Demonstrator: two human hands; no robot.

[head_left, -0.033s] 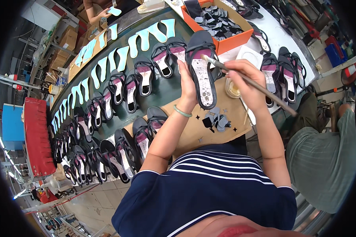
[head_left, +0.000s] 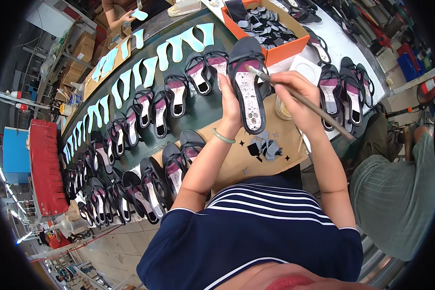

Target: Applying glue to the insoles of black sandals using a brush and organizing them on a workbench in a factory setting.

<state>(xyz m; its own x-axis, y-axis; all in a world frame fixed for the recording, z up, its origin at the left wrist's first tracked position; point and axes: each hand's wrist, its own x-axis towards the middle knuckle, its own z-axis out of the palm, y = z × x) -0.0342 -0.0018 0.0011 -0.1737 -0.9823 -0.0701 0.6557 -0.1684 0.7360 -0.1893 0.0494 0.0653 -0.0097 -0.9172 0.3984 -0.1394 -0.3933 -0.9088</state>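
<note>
My left hand (head_left: 230,105) is closed round the side of a black sandal (head_left: 251,99), holding it upright above the table, toe end away from me. Its insole side faces me, with a purple front part and a whitish lower part. In my right hand (head_left: 298,96) is a long-handled brush (head_left: 319,110). The bristle tip touches or nearly touches the purple part of the insole. Partly hidden behind my right hand is a small round tub (head_left: 282,109) with pale contents. Below the sandal, grey and black cut pieces (head_left: 266,146) lie on brown cardboard (head_left: 227,166).
Rows of black sandals (head_left: 160,113) cover the table to my left, with pale blue insole pieces (head_left: 150,70) behind them. An orange box (head_left: 287,52) of cut pieces stands at the back. More sandals (head_left: 353,94) stand right. Another person's hand (head_left: 128,18) holds a pale blue piece.
My right hand and the brush have shifted slightly left, and the tip is a little higher on the insole. The left hand and sandal are nearly still.
</note>
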